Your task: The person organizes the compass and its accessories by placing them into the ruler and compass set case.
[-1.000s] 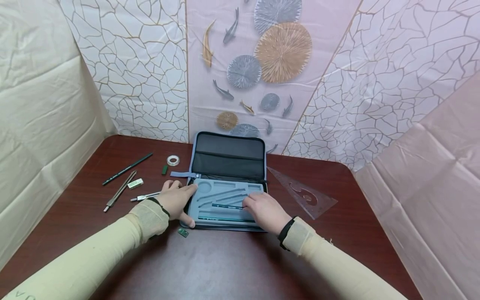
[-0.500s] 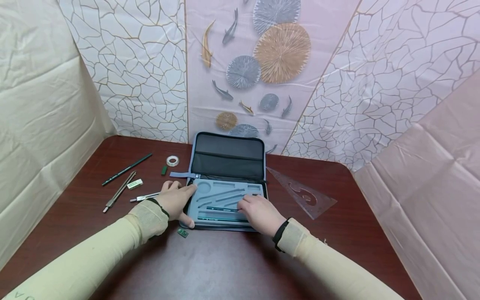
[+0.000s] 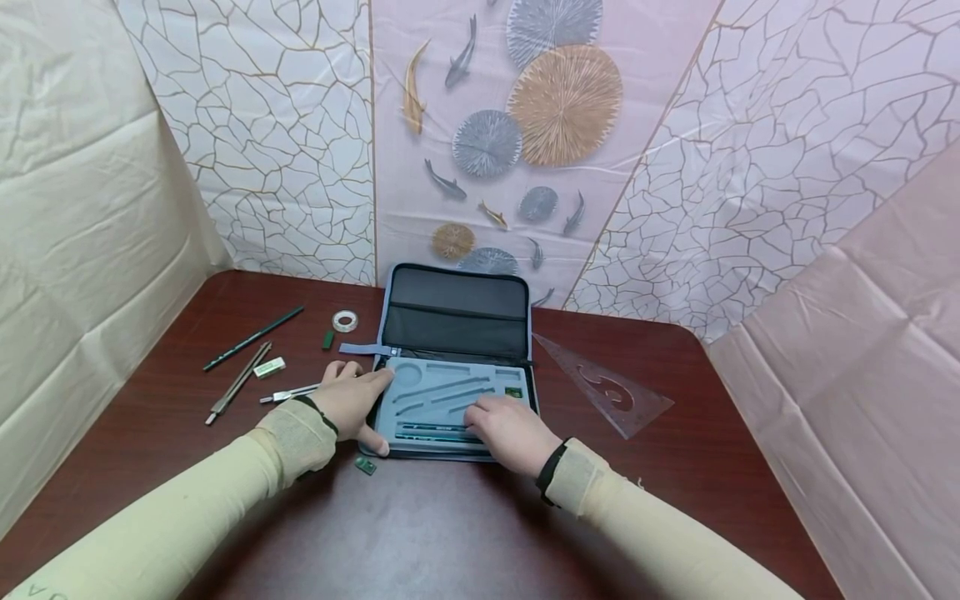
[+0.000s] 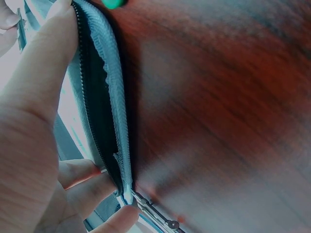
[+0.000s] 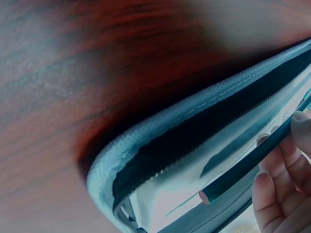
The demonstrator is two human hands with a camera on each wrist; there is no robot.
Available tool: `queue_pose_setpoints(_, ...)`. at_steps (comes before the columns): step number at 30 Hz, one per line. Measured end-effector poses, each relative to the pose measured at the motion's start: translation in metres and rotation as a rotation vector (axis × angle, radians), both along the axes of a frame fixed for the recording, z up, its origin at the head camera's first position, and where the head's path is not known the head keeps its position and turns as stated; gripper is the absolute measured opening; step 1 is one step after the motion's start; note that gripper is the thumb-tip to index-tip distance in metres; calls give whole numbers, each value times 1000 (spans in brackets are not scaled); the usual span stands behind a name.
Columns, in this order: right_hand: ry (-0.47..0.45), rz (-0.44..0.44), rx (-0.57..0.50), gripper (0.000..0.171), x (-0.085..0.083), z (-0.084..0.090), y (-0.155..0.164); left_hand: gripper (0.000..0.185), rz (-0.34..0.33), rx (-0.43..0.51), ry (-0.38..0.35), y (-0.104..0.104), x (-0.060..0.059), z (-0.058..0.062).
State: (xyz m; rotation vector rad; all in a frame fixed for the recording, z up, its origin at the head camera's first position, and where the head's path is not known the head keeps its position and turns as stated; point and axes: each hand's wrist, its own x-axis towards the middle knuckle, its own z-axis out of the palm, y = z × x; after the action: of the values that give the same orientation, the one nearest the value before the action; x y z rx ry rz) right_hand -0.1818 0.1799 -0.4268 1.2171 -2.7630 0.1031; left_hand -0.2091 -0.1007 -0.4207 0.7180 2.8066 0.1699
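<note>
Head view shows me the right hand (image 3: 510, 429) lying on the near right part of the grey foam tray (image 3: 450, 392), its fingers curled around a dark green pencil (image 3: 435, 428) that lies across the near slots; in the right wrist view I see the fingertips (image 5: 279, 160) pinching this pencil (image 5: 243, 170) just above the foam. The left hand (image 3: 351, 400) grips the near left edge of the open case (image 3: 456, 321), the thumb on the near corner and the fingers over the rim; the left wrist view shows the thumb (image 4: 43, 73) pressed along the zipper edge (image 4: 114, 97). The case lies at the middle of the dark wooden table (image 3: 450, 533), its lid standing up on the far side. I judge the pencil to be light, stiff and a little smooth, so it is best held in the middle of its shaft between thumb and two fingers; the foam looks soft and should give under pressure. To the left lie another pencil (image 3: 253, 337), a roll of tape (image 3: 346, 321) and a white eraser (image 3: 270, 367); to the right lies a clear set square (image 3: 611, 387).
</note>
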Motion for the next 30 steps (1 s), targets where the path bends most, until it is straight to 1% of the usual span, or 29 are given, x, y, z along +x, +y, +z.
queue_pose_setpoints(3, 0, 10, -3, 4, 1, -1, -2, 118, 3, -1, 0, 0, 0, 0)
queue_pose_setpoints(10, 9, 18, 27, 5, 1, -5, -5, 118, 3, 5, -8, 0, -1, -2)
queue_pose_setpoints(19, 13, 28, 34, 5, 2, -6, -8, 120, 3, 7, -5, -2, -4, -9)
queue_pose_setpoints(26, 78, 25, 38, 7, 3, -7, -11, 120, 8, 10, -6, -1, -4, -8)
queue_pose_setpoints(30, 90, 14, 44, 10, 3, -8, -11, 121, 7, 8, -8, -2, -4, -9)
